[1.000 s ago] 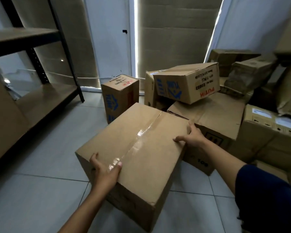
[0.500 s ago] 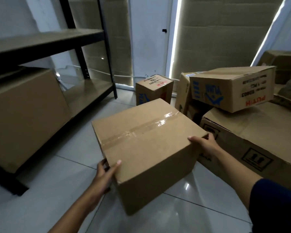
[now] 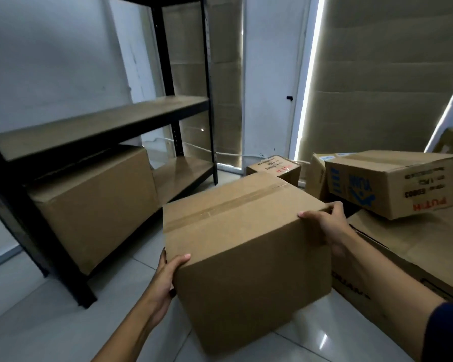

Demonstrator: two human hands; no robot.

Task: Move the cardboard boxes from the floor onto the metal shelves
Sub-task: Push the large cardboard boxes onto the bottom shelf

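Note:
I hold a plain taped cardboard box (image 3: 243,246) in the air over the tiled floor, in the middle of the view. My left hand (image 3: 168,273) grips its near left corner, thumb on top. My right hand (image 3: 330,226) grips its far right edge. The black metal shelf unit (image 3: 100,124) stands to the left. Another large cardboard box (image 3: 94,205) sits on its bottom shelf, at the left end. The middle shelf board shows nothing on it.
Several more boxes lie at the right: a printed box (image 3: 392,184) on top of a big flat box (image 3: 416,246), and a small box (image 3: 275,168) behind the held one. The shelf's front post (image 3: 37,231) stands near left. Covered windows fill the back wall.
The view has swung left and upward, bringing the shelf unit into fuller sight. The held box has been lifted and carried left toward the shelves, both hands keeping their grip.

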